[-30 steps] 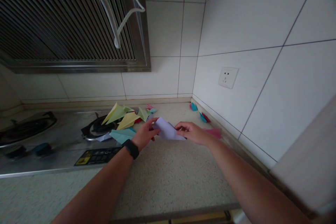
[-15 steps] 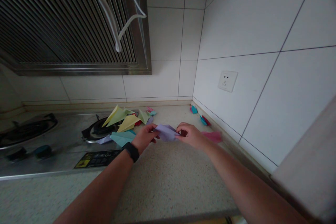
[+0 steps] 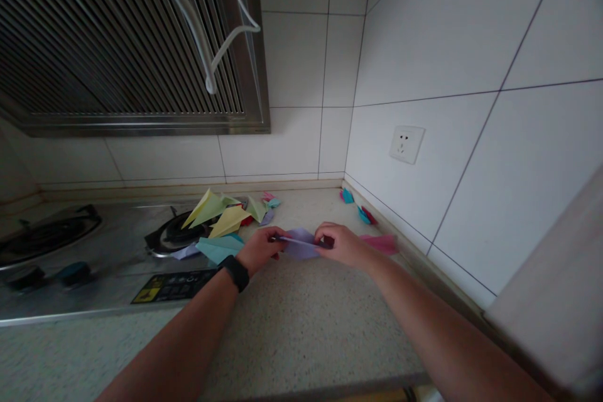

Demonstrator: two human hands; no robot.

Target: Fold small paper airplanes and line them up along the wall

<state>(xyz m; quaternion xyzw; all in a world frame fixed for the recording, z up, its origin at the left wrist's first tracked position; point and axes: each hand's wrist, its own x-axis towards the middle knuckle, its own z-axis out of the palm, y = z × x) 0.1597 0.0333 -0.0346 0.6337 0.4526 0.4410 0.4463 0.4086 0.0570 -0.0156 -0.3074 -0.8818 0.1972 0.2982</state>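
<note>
A piece of folded purple paper (image 3: 300,245) is held between my hands, just above the speckled counter. My left hand (image 3: 262,247), with a black watch on the wrist, pinches its left end. At the right end, the fingers of my right hand (image 3: 340,243) are closed on the paper. A crease or raised edge runs across the sheet from hand to hand. Left of my left hand lies a teal folded paper (image 3: 217,247). Beyond my right wrist, a pink paper (image 3: 380,244) rests on the counter.
Yellow and green folded papers (image 3: 230,220) lie over the right burner (image 3: 176,230) of the gas stove. Small blue and red paper pieces (image 3: 365,215) sit along the right wall. Overhead is a range hood (image 3: 141,125) with a hanging white cable (image 3: 210,78).
The purple paper has tilted or folded between my fingers, so a lighter edge now crosses its middle. Both hands stay in nearly the same place.
</note>
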